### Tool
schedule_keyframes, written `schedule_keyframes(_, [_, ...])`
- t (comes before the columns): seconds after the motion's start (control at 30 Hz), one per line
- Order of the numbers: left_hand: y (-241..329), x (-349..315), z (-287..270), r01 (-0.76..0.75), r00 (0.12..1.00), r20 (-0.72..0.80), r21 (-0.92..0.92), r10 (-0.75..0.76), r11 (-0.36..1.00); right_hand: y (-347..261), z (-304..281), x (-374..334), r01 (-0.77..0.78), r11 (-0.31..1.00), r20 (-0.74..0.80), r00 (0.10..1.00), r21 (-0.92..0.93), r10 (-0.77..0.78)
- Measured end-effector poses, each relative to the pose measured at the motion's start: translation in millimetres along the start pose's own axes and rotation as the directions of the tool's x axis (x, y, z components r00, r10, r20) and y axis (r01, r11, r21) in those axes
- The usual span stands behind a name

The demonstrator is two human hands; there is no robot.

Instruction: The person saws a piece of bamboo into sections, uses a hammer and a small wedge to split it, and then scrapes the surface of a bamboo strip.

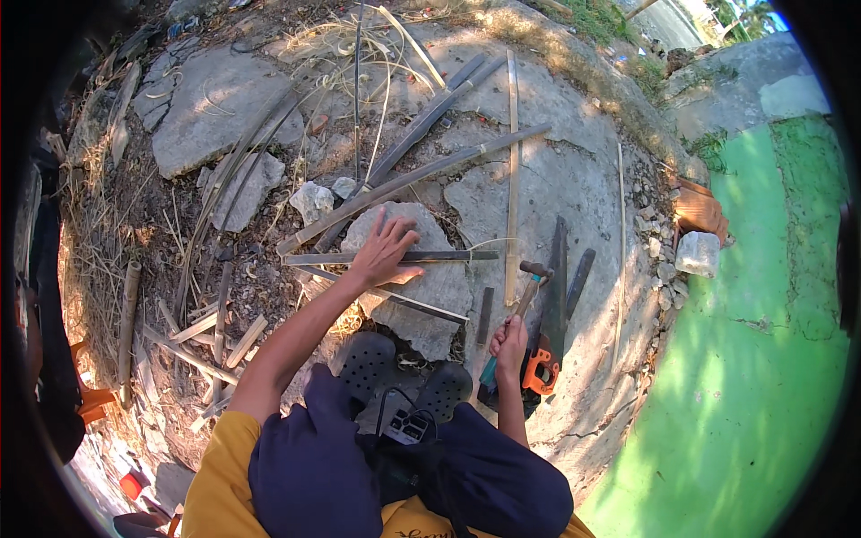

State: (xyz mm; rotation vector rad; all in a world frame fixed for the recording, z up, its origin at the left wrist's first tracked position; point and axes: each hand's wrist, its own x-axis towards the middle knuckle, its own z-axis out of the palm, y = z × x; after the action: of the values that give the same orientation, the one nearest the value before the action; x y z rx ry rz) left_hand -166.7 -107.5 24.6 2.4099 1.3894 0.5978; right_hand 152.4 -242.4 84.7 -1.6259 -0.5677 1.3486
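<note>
My left hand (387,254) lies with fingers spread over a narrow dark wooden strip (453,256), its thumb apart on the near side. Under it sits a broad flat grey stone (421,309). A second thin strip (417,305) slants across the stone, closer to my feet. In my right hand (508,345) is a hammer (529,294), gripped by its teal handle with the metal head pointing away from me. Beside that hand, a handsaw with an orange handle (541,372) rests on the ground.
Long bamboo poles (430,179) lie crossed beyond the stone. An upright pale slat (513,179) lies further right. Split bamboo pieces (202,345) litter the left. Loose thin strips (350,45) tangle at the far side. A green painted floor (717,386) borders the right, near a white block (698,255).
</note>
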Motion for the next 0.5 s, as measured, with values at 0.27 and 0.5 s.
schedule_keyframes(0.27, [-8.0, 11.9, 11.4, -0.040, 0.988, 0.147, -0.012, 0.041, 0.999, 7.2, -3.9, -5.8, 0.030, 0.995, -0.036, 0.999, -0.091, -0.034])
schedule_keyframes(0.5, [1.9, 6.3, 16.3, 0.070, 0.994, -0.086, 0.127, -0.059, 0.989, -44.6, 24.1, 6.5, 0.194, 0.920, 0.010, 0.979, -0.340, -0.203])
